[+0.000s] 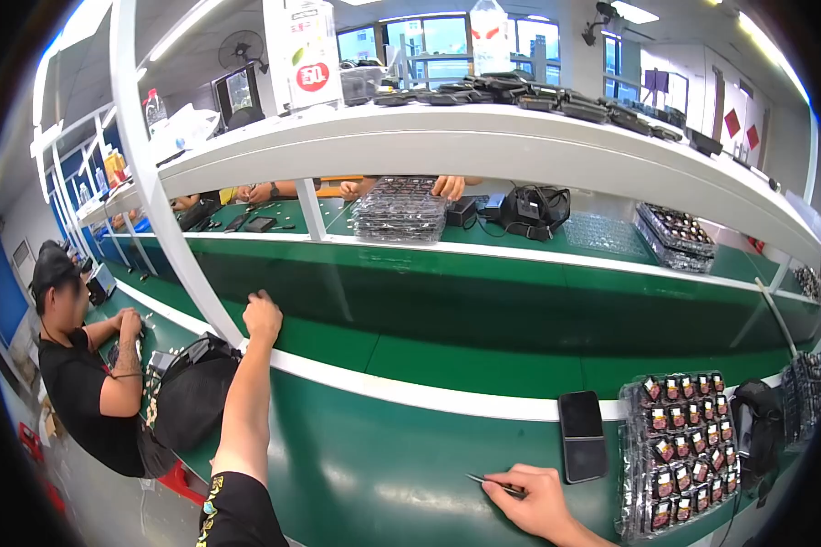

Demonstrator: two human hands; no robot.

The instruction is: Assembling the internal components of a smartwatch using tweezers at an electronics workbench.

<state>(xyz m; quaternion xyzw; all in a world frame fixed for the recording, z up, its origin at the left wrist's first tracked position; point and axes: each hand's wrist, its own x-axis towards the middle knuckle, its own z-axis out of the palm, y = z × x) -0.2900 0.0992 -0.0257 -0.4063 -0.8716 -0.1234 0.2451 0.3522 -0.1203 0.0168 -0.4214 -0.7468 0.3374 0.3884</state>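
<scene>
My left hand [263,317] is stretched forward past the white rail [410,390], over the green strip beside the slanted white post [178,210]. Its fingers are curled, and whatever they hold, if anything, is hidden. Above the green worktop [383,474], my right hand [534,503] grips a pair of dark pointed tweezers [495,484] whose tip points left. A black flip phone [582,438] lies just beyond that hand. To its right sits a clear plastic tray [627,465] with rows of small black parts [698,444] bearing pale labels.
A black bag [192,392] rests left of my left forearm, near a seated person [91,365]. Overhead runs a white shelf [483,141] loaded with dark flat parts. Behind the green partition, another person's hand [448,187] touches stacked trays [397,223]. Dark straps [759,424] lie at right.
</scene>
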